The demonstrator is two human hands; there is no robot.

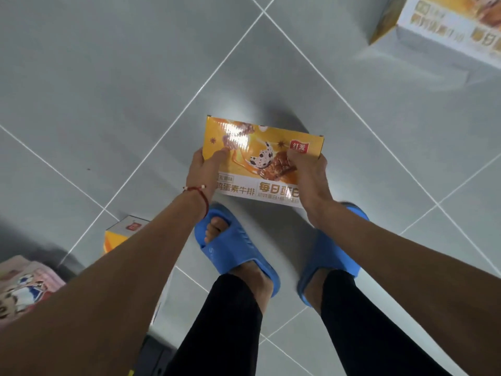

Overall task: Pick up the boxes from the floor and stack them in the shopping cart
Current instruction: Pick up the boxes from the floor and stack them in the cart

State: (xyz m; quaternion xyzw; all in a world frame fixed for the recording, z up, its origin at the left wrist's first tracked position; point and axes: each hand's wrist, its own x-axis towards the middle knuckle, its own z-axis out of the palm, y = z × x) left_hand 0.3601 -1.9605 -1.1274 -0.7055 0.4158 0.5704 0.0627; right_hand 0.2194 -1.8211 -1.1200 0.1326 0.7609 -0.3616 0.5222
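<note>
I hold a yellow and white snack box [260, 156] with food pictures in front of my feet, low over the grey tile floor [108, 77]. My left hand [202, 169] grips its left side, thumb on the printed face. My right hand [307, 172] grips its right side, fingers curled over the face. A second box of the same kind [444, 25] lies on the floor at the top right. Part of a third box [124, 232] shows at the lower left, half hidden behind my left forearm. The shopping cart is out of view.
My feet in blue slippers [235, 248] stand just below the held box. A pink patterned object [24, 286] sits at the left edge, and something dark [154, 356] lies at the bottom beside my left leg.
</note>
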